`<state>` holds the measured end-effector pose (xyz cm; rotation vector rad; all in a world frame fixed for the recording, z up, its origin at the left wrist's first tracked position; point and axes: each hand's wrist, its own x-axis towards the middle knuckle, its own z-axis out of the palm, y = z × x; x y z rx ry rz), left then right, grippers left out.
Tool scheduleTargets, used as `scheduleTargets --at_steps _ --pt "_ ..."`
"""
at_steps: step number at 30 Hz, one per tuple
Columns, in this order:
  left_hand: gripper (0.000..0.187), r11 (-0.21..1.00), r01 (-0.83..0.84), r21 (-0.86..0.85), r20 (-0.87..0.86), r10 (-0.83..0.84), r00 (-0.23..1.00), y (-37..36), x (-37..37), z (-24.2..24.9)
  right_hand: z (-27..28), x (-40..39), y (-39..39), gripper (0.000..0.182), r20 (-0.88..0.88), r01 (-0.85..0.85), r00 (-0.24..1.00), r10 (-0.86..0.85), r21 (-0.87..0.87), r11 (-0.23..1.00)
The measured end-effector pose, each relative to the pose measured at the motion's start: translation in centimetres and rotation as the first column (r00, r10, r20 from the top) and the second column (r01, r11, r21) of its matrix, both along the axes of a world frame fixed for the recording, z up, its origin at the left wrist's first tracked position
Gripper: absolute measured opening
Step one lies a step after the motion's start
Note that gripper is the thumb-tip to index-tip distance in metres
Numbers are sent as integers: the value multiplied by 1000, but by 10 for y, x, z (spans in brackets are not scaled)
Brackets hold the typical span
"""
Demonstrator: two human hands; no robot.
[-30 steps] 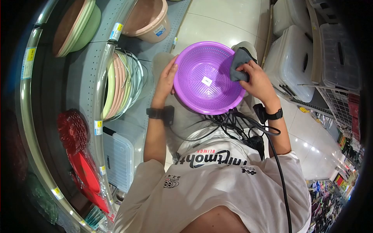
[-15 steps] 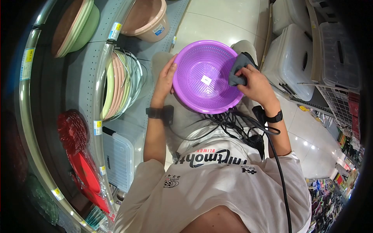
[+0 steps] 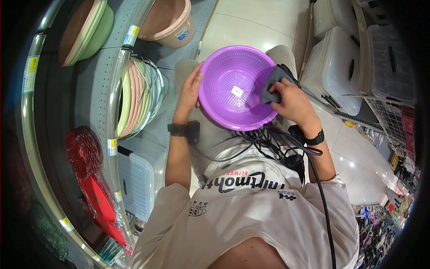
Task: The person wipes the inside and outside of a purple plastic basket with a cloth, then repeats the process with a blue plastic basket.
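A round purple plastic colander (image 3: 219,107) rests over my lap, its open side facing up and a small white label (image 3: 237,91) on its inner base. My left hand (image 3: 191,92) grips the rim at the left, thumb on top and the other fingers mostly hidden beneath. At the right side, my right hand (image 3: 289,99) is closed on a dark grey cloth (image 3: 272,85). The cloth lies against the inner right wall and hangs over the rim.
On the left, shelves hold stacked basins (image 3: 168,27), pink and green round items (image 3: 134,98) and red plastic ware (image 3: 96,193). Clear storage boxes (image 3: 333,71) stand at the right. Black cables (image 3: 286,143) run across my lap. Pale floor tiles (image 3: 255,27) lie ahead.
My right hand and the cloth have moved slightly left, further into the colander. My left hand keeps its grip on the rim, and the colander has barely shifted.
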<state>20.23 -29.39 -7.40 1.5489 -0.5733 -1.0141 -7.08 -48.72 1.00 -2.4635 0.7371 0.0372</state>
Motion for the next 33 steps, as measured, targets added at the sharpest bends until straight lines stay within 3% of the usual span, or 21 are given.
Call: scheduleTargets --at_steps 33 --pt "53 1000 7 4 13 -7 1000 1 0 -2 12 0 21 36 -69 -109 990 121 154 982"
